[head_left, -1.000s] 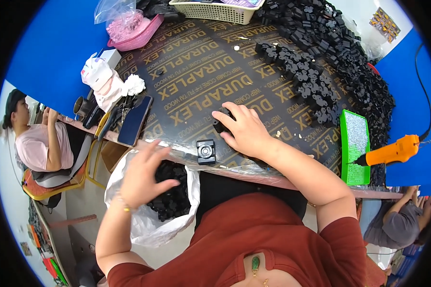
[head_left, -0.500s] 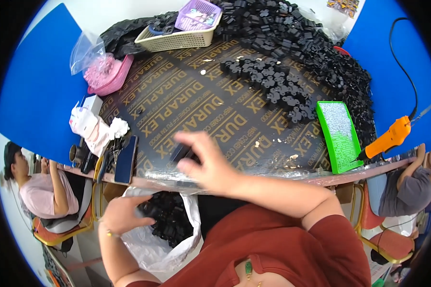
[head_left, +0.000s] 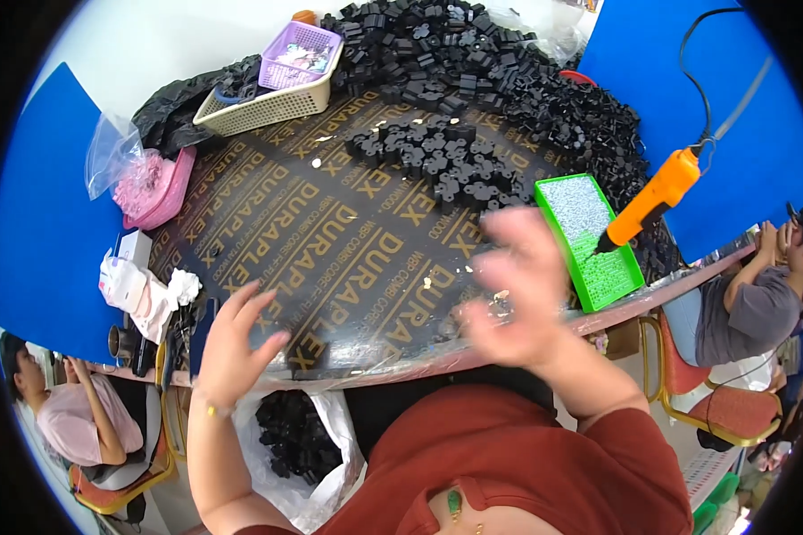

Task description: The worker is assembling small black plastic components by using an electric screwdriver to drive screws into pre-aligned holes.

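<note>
A white plastic bag (head_left: 317,464) of black parts hangs under the table edge (head_left: 437,361). Above it, the left hand (head_left: 232,343) spreads empty; the blurred right hand (head_left: 517,299) spreads near the green tray (head_left: 589,241). Beyond, black plastic parts (head_left: 446,160) lie heaped.

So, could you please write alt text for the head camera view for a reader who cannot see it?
A person's left hand and blurred right hand, both open and empty, hover over the near edge of a dark printed table. Black plastic parts are heaped at the far side, a green tray lies to the right, and a white bag of parts hangs below.
</note>
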{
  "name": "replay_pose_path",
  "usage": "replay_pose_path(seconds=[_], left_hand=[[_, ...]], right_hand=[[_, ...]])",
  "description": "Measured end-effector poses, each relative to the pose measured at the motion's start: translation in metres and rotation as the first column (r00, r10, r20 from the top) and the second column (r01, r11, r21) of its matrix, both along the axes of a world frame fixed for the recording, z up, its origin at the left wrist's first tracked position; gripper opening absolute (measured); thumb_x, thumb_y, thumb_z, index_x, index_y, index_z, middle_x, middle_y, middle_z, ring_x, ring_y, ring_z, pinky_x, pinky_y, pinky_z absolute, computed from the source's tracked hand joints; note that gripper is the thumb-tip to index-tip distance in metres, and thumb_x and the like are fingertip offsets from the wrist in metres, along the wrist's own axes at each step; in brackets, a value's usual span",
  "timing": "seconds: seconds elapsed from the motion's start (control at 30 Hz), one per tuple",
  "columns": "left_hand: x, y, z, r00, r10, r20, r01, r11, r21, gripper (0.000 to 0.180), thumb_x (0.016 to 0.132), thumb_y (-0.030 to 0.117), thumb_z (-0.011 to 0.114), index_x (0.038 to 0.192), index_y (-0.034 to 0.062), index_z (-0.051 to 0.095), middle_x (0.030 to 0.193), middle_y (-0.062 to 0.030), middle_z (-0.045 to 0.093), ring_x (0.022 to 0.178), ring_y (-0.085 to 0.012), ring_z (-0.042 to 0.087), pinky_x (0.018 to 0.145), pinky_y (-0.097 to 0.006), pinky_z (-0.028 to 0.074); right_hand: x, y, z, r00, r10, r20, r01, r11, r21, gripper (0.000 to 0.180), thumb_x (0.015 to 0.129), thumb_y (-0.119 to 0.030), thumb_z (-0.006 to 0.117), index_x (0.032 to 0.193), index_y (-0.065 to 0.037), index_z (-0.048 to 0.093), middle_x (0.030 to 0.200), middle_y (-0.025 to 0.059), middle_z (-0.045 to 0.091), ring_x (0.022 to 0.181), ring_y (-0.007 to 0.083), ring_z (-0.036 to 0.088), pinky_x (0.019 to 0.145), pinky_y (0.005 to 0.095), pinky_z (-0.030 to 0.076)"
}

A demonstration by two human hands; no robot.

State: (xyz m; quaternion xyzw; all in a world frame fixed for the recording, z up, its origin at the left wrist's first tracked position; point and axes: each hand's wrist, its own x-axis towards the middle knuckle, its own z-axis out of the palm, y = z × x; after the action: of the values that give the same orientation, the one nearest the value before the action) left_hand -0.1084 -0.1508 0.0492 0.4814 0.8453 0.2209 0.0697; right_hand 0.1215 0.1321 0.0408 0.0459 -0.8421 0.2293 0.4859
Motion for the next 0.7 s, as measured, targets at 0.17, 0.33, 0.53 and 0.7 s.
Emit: replay_pose_path(seconds=[0.17, 0.33, 0.53, 0.7], left_hand=[[-0.043, 0.139, -0.04, 0.984, -0.089, -0.152, 0.115, 0.98, 0.165, 0.06, 0.085, 0.037, 0.072, 0.135, 0.0079, 0.055, 0.146, -0.0233, 0.044, 0.134, -0.0404, 0.043, 0.111, -0.046, 0.036], [-0.036, 0.267, -0.061, 0.911, -0.192, -0.364, 0.307, 0.906, 0.29, 0.058, 0.088, 0.041, 0.066, 0.135, 0.0088, 0.055, 0.147, -0.0252, 0.042, 0.136, -0.0406, 0.04, 0.112, -0.048, 0.034], [0.06, 0.341, -0.074, 0.841, -0.45, -0.301, 0.505, 0.853, 0.133, 0.052, 0.096, 0.035, 0.054, 0.141, 0.011, 0.049, 0.153, -0.0188, 0.036, 0.143, -0.0337, 0.032, 0.118, -0.05, 0.023], [0.096, 0.375, -0.077, 0.888, -0.388, -0.245, 0.395, 0.918, -0.024, 0.068, 0.096, 0.052, 0.046, 0.152, 0.0153, 0.035, 0.159, -0.0185, 0.027, 0.148, -0.0343, 0.022, 0.119, -0.055, 0.014]], right_hand=[[0.075, 0.078, 0.015, 0.766, -0.577, -0.283, 0.515, 0.814, -0.268, 0.076, 0.088, -0.02, 0.059, 0.152, 0.001, 0.023, 0.155, 0.0204, 0.028, 0.145, 0.0332, 0.028, 0.117, 0.0503, 0.019], [0.082, 0.096, -0.001, 0.993, 0.071, -0.096, -0.12, 0.522, -0.844, 0.087, 0.086, -0.047, 0.061, 0.153, -0.004, 0.025, 0.149, 0.0145, 0.04, 0.139, 0.0271, 0.038, 0.114, 0.044, 0.029], [0.059, 0.108, 0.004, 0.974, 0.226, 0.004, -0.116, 0.519, -0.847, 0.075, 0.089, -0.024, 0.068, 0.15, -0.003, 0.029, 0.15, 0.0191, 0.04, 0.129, 0.0279, 0.05, 0.111, 0.046, 0.036], [0.067, 0.118, 0.013, 0.99, 0.139, -0.017, -0.108, 0.683, -0.723, 0.08, 0.074, -0.018, 0.077, 0.143, -0.001, 0.04, 0.132, 0.0119, 0.05, 0.106, 0.0188, 0.058, 0.092, 0.0419, 0.051]])
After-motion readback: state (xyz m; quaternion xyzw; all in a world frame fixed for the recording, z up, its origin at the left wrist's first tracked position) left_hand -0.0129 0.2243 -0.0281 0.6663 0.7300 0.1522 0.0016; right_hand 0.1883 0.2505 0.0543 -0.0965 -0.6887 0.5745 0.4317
